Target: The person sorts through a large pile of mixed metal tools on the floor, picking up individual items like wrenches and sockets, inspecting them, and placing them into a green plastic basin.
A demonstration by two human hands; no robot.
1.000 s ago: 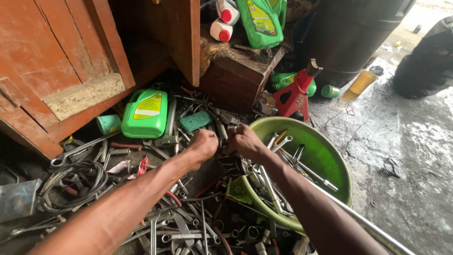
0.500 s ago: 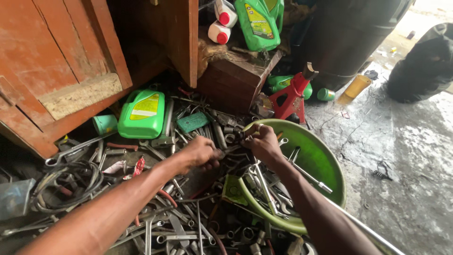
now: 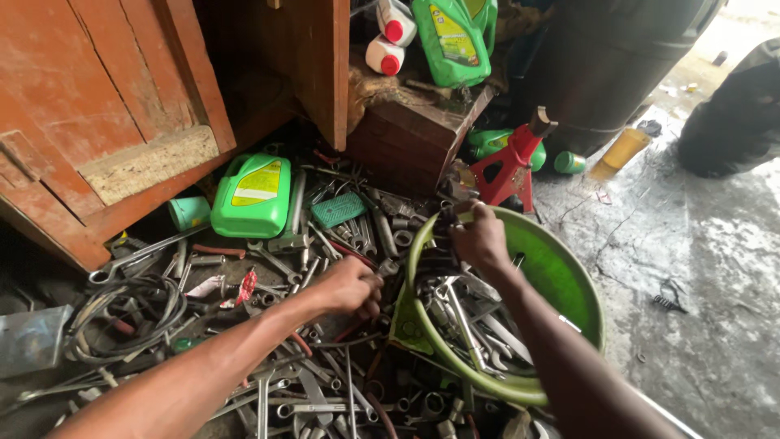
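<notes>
floor: wet grey concrete (image 3: pixel 715 268) | left: red wooden cabinet (image 3: pixel 97 106) | light: probably daylight

Loose wrenches and sockets (image 3: pixel 325 244) cover the floor from 6 to 10 o'clock, leaving no bare patch there. The green basin (image 3: pixel 569 284), half full of tools, blocks the centre-right. At 12 o'clock a wooden box (image 3: pixel 406 138) and red jack stand (image 3: pixel 512 162) wall things in. Bare concrete floor (image 3: pixel 699 268) lies open at 3 o'clock.

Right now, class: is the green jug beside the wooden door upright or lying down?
Lying down: the green jug rests on its broad side among the scattered tools, label facing up.
</notes>
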